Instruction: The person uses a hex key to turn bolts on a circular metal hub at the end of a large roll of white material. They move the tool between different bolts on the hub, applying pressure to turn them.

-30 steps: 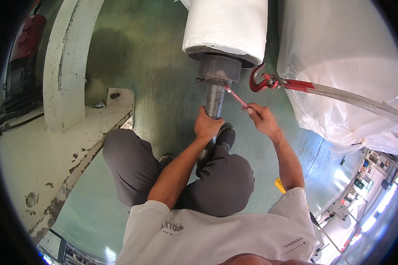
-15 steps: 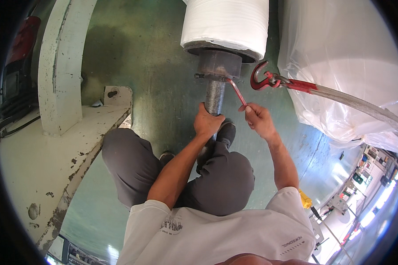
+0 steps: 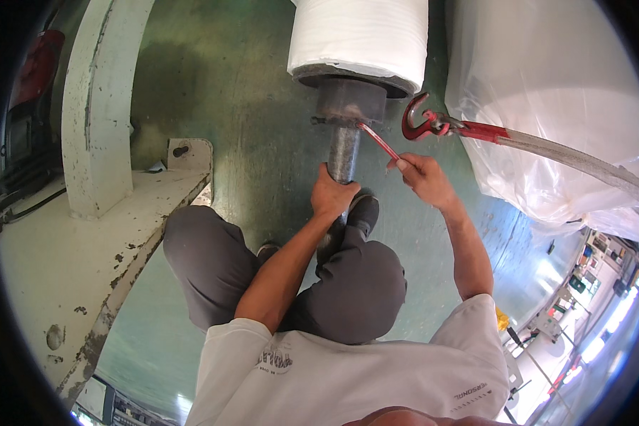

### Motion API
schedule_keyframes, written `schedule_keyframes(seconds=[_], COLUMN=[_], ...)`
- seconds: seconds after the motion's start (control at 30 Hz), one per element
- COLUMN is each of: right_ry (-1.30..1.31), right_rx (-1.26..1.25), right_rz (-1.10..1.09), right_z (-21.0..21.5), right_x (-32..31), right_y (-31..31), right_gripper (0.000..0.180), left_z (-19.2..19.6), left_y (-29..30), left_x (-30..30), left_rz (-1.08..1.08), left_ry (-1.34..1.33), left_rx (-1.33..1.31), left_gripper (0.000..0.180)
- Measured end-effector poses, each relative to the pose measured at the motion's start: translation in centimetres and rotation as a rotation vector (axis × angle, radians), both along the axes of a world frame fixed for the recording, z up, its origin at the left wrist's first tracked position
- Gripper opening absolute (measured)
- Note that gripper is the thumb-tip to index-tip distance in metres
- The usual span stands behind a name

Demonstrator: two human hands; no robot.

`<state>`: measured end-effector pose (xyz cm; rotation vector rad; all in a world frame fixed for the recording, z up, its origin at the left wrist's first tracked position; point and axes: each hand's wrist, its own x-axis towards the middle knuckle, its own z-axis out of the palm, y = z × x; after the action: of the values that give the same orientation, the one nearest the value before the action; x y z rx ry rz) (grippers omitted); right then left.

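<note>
Now our left hand [image 3: 331, 195] stays wrapped tight round the steel shaft [image 3: 343, 150] under the white roll [image 3: 360, 35]; our right hand [image 3: 424, 177], shifted slightly, pinches the thin red tool [image 3: 378, 140], seemingly at the collar [image 3: 349, 99]

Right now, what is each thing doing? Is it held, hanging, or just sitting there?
Left hand: wrapped around the dark metal shaft.
Right hand: holding a thin red tool, its tip at the collar.
White roll: sitting on the shaft, wound up.
Red hook: open, nothing on it.
Clear plastic bag: full, resting on the green floor.
</note>
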<state>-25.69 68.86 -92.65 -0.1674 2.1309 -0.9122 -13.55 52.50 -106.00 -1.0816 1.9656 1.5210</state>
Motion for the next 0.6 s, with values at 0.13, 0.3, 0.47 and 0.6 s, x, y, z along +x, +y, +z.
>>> schedule_keyframes(seconds=[0.13,0.3,0.47,0.6], right_ry=[0.041,0.17,-0.197,0.143], right_rx=[0.002,0.031,-0.258,-0.509], right_rz=[0.02,0.064,-0.101,-0.515], right_z=[-0.3,-1.7,1.1,1.4], right_x=[-0.3,-0.7,-1.0,4.7], right_y=[0.0,1.7,0.5,-0.8], right_gripper=[0.025,0.022,0.024,0.023], left_z=[0.6,8.6,8.7,7.7], left_y=[-0.1,0.6,-0.9,-3.3], left_x=[0.0,-4.5,-8.2,-8.7], left_rz=[-0.019,-0.166,-0.707,-0.789], left_ry=[0.029,0.929,1.072,1.107], left_rx=[-0.036,-0.512,-0.319,-0.451], left_gripper=[0.074,0.061,0.041,0.035])
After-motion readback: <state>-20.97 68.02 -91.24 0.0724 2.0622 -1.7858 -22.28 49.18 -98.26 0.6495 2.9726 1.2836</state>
